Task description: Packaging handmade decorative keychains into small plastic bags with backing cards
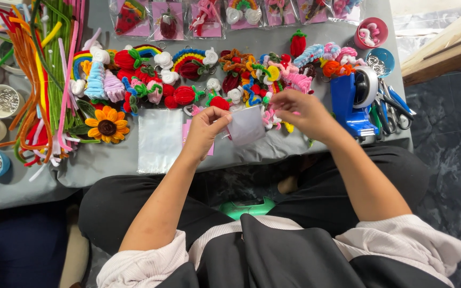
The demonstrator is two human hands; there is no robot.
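Holding a small clear plastic bag (246, 126) between them, both hands hovered over the near edge of a grey table (102, 160). The left hand (208, 127) had its fingers pinched shut on the bag's nine o'clock edge, knuckles curled toward the body. The right hand (304, 112) gripped the bag's three o'clock side, fingers closed over a small pink craft piece (269, 118) at the bag's upper corner; whether that piece was already inside the bag could not be told. The bag itself sat just above the table, at the centre of the view.

At nine o'clock from the left hand lay a flat stack of clear bags (159, 140), and just beside that hand a pink card (189, 132) peeked out from under the wrist. Farther toward nine o'clock rested a yellow sunflower (106, 125) made of fuzzy wire, and beyond it a heap of coloured fuzzy wires (44, 80). At twelve o'clock from the hands spread a crowd of finished fuzzy-wire figures (188, 80): rainbows, strawberries and flowers. At three o'clock from the right hand stood a blue tape dispenser (354, 101), with scissors (393, 106) just beside it. Small bowls of metal rings (1, 100) sat at the far nine o'clock edge.
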